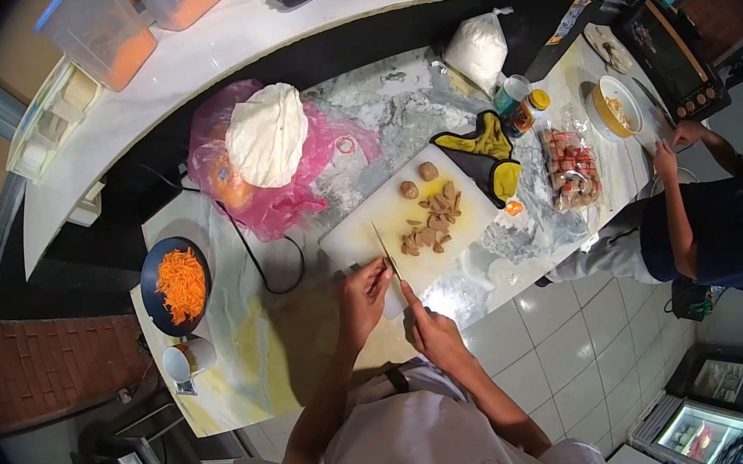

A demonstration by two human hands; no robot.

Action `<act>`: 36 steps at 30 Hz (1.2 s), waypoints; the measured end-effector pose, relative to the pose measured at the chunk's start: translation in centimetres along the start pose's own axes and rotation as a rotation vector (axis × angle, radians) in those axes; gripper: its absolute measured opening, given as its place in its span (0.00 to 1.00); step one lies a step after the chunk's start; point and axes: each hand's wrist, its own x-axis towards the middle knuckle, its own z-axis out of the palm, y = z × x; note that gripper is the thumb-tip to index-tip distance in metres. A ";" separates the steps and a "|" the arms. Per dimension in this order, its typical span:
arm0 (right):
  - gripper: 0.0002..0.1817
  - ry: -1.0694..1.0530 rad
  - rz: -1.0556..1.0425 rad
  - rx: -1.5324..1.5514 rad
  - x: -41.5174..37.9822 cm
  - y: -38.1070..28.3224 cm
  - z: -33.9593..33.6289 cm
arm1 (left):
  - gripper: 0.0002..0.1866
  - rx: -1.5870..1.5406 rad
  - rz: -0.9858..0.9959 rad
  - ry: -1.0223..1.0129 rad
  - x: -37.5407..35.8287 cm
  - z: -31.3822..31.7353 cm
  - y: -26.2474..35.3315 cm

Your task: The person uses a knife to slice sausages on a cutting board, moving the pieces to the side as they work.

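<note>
My right hand [438, 335] is wrapped round the handle of a kitchen knife [385, 247], whose blade points away from me over the near left part of a white cutting board [361, 224]. Beside the blade, the fingers of my left hand [365, 299] are pinched together at the board's near edge; what they hold, if anything, is hidden. Sliced brown meatballs [433, 222] lie in a loose pile on the board. Just beyond them sit two whole meatballs [409, 189].
A plastic pack of meatballs [572, 168], yellow-black gloves [497, 156] and a yellow-lidded jar [528, 111] lie right. Left are a pink bag [228, 194], a cable [249, 256] and a bowl of shredded carrot [182, 288]. A co-worker [712, 209] stands at right.
</note>
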 end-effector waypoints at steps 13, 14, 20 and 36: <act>0.47 -0.029 0.013 -0.002 0.1 0.4 0.2 | 0.18 0.035 0.026 -0.021 -0.1 -0.1 0.2; 0.47 -0.033 0.015 -0.002 0.1 0.3 0.2 | 0.18 0.048 0.021 -0.023 -0.1 -0.2 0.3; 0.47 -0.056 0.020 -0.010 0.3 0.5 0.1 | 0.18 0.085 0.034 -0.028 -0.1 -0.3 0.3; 0.49 -0.129 0.050 0.013 0.9 0.0 -0.9 | 0.17 0.185 0.076 -0.025 0.0 -0.4 0.4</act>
